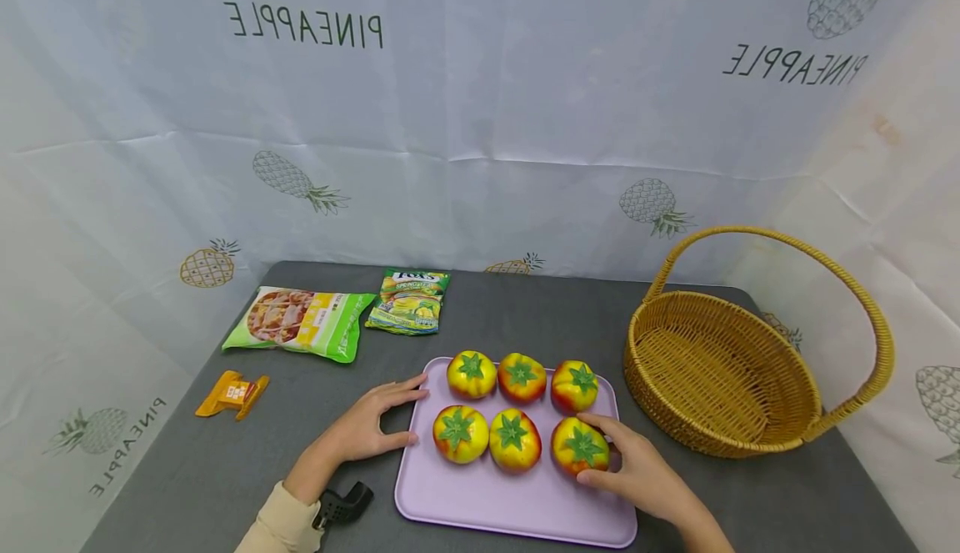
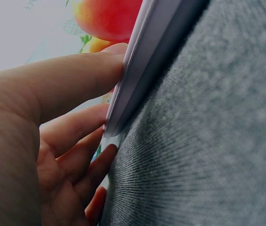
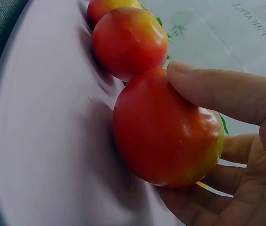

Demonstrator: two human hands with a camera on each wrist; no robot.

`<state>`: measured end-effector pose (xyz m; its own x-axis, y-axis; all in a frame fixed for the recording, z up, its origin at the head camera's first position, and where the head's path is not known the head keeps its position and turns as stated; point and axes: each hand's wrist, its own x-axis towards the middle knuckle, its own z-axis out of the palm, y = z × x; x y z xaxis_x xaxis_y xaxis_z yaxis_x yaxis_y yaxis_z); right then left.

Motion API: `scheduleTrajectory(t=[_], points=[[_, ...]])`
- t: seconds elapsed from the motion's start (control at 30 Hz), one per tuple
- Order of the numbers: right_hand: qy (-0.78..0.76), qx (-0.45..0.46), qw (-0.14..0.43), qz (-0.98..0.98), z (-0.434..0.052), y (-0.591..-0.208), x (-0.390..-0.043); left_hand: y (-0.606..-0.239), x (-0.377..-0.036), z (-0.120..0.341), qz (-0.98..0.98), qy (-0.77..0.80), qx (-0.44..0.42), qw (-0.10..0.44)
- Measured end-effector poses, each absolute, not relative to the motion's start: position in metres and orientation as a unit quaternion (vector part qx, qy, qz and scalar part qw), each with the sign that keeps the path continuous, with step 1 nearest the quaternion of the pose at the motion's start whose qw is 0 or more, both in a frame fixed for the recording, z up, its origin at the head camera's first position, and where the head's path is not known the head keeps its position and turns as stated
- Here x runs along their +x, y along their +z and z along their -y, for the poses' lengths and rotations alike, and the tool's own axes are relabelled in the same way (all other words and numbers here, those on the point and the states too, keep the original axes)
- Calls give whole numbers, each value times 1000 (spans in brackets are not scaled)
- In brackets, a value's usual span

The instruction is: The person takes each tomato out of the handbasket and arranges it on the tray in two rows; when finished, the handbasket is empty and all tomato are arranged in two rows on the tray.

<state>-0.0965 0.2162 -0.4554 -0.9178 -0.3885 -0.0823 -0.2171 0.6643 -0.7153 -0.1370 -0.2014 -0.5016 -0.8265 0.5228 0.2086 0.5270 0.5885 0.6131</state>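
Gripping front-right tomato (image 1: 581, 446) on lilac tray (image 1: 480, 503) with right hand (image 1: 637, 470), fingers curled around it, left hand (image 1: 367, 428) bracing tray edge, fingers straight; all six remaining on tray, wicker basket (image 1: 720, 369) holding nothing yet.

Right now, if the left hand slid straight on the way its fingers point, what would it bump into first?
The left hand already touches the edge of the lilac tray, so it would push that first. Past the rim, the nearest fruit is probably the front-left toy tomato, though depth is hard to judge.
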Motion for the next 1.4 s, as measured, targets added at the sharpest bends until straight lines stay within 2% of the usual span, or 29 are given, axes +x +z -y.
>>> scheduleTrajectory(t=[0.97, 1.4], points=[[-359, -156, 120, -912, -215, -460, -98, -502, -136, 203, 891, -346, -295, -6], [-351, -159, 105, -917, -217, -461, -98, -502, -136, 203, 894, -343, -289, -8]])
